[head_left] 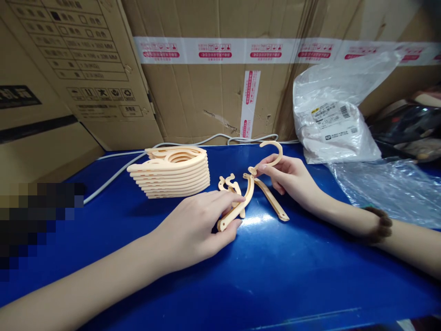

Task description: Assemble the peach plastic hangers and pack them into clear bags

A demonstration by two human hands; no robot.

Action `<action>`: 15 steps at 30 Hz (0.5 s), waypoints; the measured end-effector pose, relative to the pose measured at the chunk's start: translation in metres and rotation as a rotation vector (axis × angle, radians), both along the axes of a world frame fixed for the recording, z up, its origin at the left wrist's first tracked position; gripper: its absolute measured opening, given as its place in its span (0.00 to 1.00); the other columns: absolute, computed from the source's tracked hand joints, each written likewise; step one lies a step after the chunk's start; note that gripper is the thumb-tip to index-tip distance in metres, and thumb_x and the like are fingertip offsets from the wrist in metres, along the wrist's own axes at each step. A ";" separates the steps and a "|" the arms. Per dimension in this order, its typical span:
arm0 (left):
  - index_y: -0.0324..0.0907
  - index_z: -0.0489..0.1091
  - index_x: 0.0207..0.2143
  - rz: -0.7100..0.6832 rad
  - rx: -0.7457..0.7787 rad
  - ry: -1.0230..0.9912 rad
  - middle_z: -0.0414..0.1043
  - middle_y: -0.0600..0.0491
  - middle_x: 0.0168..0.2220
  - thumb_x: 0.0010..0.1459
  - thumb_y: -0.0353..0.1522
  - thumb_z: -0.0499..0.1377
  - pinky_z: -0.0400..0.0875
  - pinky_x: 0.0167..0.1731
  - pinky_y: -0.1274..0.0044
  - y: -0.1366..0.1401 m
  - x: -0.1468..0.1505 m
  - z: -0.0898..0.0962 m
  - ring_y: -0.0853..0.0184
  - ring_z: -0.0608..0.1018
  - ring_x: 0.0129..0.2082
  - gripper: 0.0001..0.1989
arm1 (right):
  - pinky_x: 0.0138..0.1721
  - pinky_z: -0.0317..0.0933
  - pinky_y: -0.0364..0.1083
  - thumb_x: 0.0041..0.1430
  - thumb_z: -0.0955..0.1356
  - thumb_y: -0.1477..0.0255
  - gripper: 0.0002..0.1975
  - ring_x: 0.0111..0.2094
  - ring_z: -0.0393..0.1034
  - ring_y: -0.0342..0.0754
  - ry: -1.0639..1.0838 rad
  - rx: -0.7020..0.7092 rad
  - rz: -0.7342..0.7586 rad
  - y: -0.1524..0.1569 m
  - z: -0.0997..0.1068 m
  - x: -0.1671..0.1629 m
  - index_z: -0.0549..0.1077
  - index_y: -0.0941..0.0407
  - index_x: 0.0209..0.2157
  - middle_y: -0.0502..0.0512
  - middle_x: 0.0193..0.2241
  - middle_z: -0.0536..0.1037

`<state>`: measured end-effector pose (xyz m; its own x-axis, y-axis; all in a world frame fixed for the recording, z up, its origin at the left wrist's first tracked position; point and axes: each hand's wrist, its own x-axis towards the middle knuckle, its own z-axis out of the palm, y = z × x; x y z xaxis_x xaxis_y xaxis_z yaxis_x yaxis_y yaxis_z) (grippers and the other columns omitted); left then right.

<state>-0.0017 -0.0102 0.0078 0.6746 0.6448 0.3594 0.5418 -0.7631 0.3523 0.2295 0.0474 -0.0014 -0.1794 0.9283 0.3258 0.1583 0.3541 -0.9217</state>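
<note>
My left hand (203,220) is closed around a cream hanger arm (237,211), a curved plastic bar with a hole at its near end. My right hand (284,174) pinches a cream hanger hook (278,149) close to its round base, beside the top of that arm. A second hanger arm (274,202) slants down to the right below the hook; whether it is joined to the other parts I cannot tell. Small curved cream pieces (230,184) lie just beyond my left fingers, partly hidden by them. To their left stands a neat stack of cream folding hangers (172,174).
The table has a blue top (275,276). Large cardboard boxes (200,92) wall off the back and left. A grey cable (113,184) runs along the rear edge. At right are a white plastic mailing bag (330,115) and clear plastic film (386,193).
</note>
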 end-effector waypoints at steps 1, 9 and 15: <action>0.41 0.69 0.48 0.005 -0.021 -0.006 0.74 0.55 0.37 0.62 0.30 0.56 0.66 0.33 0.80 0.000 0.000 0.000 0.69 0.75 0.34 0.12 | 0.11 0.48 0.37 0.56 0.71 0.65 0.11 0.13 0.57 0.32 0.003 0.000 0.004 0.000 0.000 0.000 0.74 0.60 0.30 0.52 0.29 0.79; 0.42 0.71 0.50 0.054 -0.072 -0.013 0.74 0.58 0.30 0.60 0.30 0.58 0.62 0.25 0.81 -0.004 0.000 0.001 0.73 0.71 0.24 0.16 | 0.11 0.48 0.37 0.57 0.70 0.67 0.09 0.12 0.56 0.32 0.011 -0.025 -0.010 -0.001 0.001 -0.001 0.73 0.60 0.31 0.54 0.27 0.81; 0.42 0.74 0.45 0.055 -0.040 -0.011 0.74 0.58 0.28 0.59 0.31 0.58 0.60 0.23 0.80 -0.008 0.001 0.003 0.72 0.72 0.24 0.12 | 0.10 0.49 0.36 0.57 0.69 0.66 0.10 0.10 0.55 0.33 -0.003 -0.048 0.005 -0.003 0.001 -0.001 0.72 0.60 0.32 0.54 0.24 0.81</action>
